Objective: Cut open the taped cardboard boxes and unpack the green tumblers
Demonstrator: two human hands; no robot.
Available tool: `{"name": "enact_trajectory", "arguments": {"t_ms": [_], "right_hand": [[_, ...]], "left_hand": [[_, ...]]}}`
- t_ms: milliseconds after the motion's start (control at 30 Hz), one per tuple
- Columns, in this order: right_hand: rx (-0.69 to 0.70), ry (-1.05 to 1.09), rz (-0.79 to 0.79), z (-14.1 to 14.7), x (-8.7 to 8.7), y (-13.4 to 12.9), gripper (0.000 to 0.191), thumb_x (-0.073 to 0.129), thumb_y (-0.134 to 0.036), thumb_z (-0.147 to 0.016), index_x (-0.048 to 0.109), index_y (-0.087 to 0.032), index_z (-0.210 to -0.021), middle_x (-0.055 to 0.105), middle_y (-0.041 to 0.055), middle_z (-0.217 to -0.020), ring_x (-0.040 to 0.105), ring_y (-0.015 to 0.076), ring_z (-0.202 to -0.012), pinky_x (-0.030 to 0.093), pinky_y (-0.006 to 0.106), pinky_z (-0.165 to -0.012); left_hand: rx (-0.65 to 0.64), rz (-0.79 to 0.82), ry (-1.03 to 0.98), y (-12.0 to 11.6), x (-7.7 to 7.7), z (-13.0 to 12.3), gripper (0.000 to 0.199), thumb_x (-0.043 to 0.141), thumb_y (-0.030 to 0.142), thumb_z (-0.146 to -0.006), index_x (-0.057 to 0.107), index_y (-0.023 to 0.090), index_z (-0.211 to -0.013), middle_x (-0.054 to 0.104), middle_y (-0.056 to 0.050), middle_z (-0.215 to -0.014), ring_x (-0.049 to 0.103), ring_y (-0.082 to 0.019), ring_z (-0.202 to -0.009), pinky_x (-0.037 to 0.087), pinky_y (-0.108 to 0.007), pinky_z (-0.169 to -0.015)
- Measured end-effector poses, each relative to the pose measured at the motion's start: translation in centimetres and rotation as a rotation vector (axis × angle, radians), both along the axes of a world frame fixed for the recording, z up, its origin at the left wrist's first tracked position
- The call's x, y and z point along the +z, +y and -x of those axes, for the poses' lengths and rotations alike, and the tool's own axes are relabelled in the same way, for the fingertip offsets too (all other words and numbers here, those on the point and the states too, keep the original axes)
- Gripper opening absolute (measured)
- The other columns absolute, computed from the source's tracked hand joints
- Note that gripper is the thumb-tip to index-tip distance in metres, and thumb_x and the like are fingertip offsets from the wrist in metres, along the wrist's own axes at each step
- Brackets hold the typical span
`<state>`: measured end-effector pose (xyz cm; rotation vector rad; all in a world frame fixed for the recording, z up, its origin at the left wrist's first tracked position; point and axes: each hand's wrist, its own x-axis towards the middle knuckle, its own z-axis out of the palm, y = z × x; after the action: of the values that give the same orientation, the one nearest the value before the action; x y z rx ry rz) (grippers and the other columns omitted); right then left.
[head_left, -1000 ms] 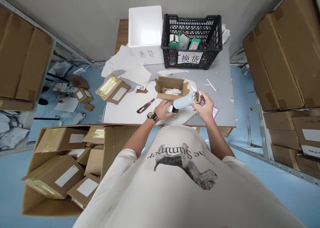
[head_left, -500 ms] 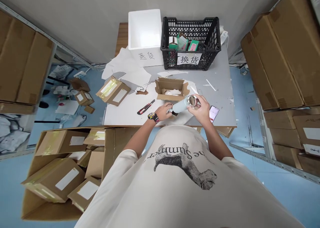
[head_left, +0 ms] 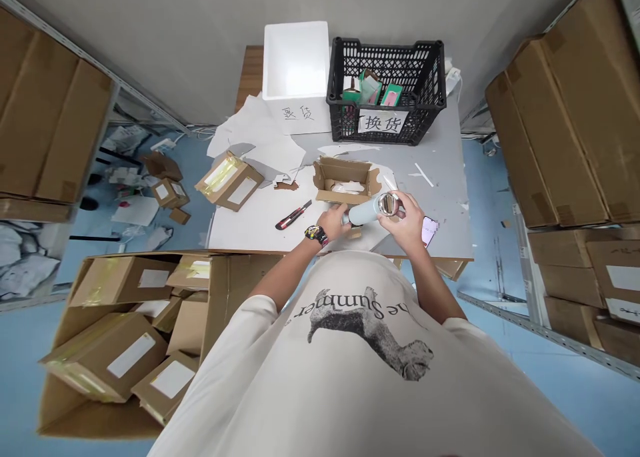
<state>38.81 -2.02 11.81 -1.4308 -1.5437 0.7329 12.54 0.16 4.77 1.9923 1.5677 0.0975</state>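
Observation:
A light blue insulated bottle (head_left: 365,212) with a shiny metal end lies tilted across both hands near the table's front edge. My left hand (head_left: 333,222), with a dark watch on the wrist, is closed around its left end. My right hand (head_left: 408,222) grips the shiny end between thumb and fingers. Just beyond the bottle stands an open cardboard box (head_left: 327,195) with white material inside. A red and black utility knife (head_left: 294,215) rests on the table to the left of my left hand.
A taped carton (head_left: 245,189) sits at the table's left. Behind are a white foam box (head_left: 300,115) and a black crate (head_left: 425,120) with small green boxes. A phone (head_left: 429,231) lies right of my right hand. A large carton (head_left: 225,290) of parcels stands lower left.
Both hands have shifted slightly right with the bottle, which now lies more level. The dark patch beneath it is no longer visible. The view has moved a little.

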Motion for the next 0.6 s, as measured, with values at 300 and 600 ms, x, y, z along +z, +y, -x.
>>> {"name": "enact_trajectory", "arguments": {"t_ms": [300,600], "right_hand": [[-0.048,-0.036,-0.021,-1.8,-0.1,0.0,0.063,0.087,-0.034,-0.082,0.078,-0.028,-0.143,0.076,0.0109,-0.132,0.075,0.0274,-0.108,0.076,0.044,-0.091],[0.047,-0.093,-0.029,-1.2,-0.5,-0.5,0.064,0.085,-0.034,-0.083,0.075,-0.026,-0.145,0.076,0.0127,-0.139,0.075,0.0274,-0.107,0.076,0.044,-0.091]], "left_hand": [[-0.195,0.038,0.053,1.0,-0.2,-0.2,0.031,0.074,0.027,-0.099,0.084,0.021,-0.128,0.073,-0.016,-0.135,0.08,-0.035,-0.111,0.062,-0.046,-0.099],[0.057,0.019,-0.297,0.7,-1.9,1.8,0.009,0.078,0.028,-0.089,0.073,0.023,-0.095,0.078,-0.006,-0.096,0.07,-0.026,-0.083,0.055,-0.04,-0.082]]}}
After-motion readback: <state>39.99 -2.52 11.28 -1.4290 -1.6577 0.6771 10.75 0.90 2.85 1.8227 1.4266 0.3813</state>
